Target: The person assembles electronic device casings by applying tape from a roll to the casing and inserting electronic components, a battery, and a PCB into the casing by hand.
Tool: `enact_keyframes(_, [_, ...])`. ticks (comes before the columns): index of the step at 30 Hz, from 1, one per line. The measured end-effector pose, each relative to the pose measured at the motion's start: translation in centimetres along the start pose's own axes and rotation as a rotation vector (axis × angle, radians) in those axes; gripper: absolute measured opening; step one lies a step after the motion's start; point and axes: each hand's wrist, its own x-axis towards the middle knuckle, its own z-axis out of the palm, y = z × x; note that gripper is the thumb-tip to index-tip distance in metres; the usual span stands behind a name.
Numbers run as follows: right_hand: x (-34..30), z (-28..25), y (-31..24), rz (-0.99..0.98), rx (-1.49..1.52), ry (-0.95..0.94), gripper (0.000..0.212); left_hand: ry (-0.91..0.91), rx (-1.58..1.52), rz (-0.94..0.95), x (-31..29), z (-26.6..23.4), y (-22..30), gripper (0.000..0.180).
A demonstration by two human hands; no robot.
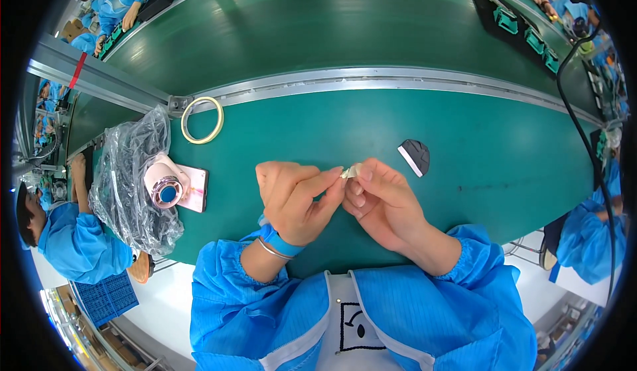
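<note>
Both my hands meet above the green table (318, 119), in front of my chest. Between their fingertips is a small cream-coloured scrap (350, 172), too small and too covered to name its kind. My left hand (292, 195) pinches it from one side with thumb and forefinger, the other fingers curled in. From the other side my right hand (388, 205) grips it between thumb and bent fingers. A small dark piece with a white edge (415, 156) lies on the table just beyond my right hand, touched by neither hand.
At the left, a clear plastic bag (119, 172) lies beside a pink handheld fan (159, 172) and a phone (198, 192). A tape roll (219, 122) rests near the metal rail (371, 77). Beyond runs a green conveyor belt (318, 26). A black cable (576, 115) hangs right; co-workers sit around.
</note>
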Motion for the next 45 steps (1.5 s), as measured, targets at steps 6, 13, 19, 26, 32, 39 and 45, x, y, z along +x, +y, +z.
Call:
enact_keyframes(6, [-0.1, 0.3, 0.4, 0.035, 0.026, 0.022, 0.016, 0.005, 0.045, 0.056, -0.1, -0.1, 0.0, 0.028])
enact_keyframes(13, [-0.1, -0.3, 0.9, 0.028, -0.011, 0.007, 0.017, -0.031, 0.181, 0.195, -0.2, -0.8, 0.1, 0.026])
enact_keyframes(19, [-0.4, 0.1, 1.1, 0.048, -0.218, 0.105, 0.025, -0.050, 0.080, 0.128, -0.1, -0.9, 0.7, 0.021])
enact_keyframes(26, [-0.6, 0.3, 1.0, -0.336, -0.299, -0.056, 0.024, -0.007, -0.506, -0.388, -0.6, -0.1, 1.2, 0.013])
enact_keyframes(32, [-0.5, 0.4, 0.9, -0.449, -0.408, -0.039, 0.015, -0.009, -0.536, -0.389, -0.5, -0.1, 1.3, 0.013])
enact_keyframes(39, [-0.7, 0.5, -0.2, -0.503, -0.645, -0.024, 0.006, -0.037, -0.549, -0.374, -0.4, -0.1, 1.1, 0.014])
enact_keyframes(45, [-1.2, 0.8, -1.5, -0.436, -0.669, -0.042, 0.005, -0.052, -0.208, -0.111, 0.1, -0.5, 0.5, 0.018])
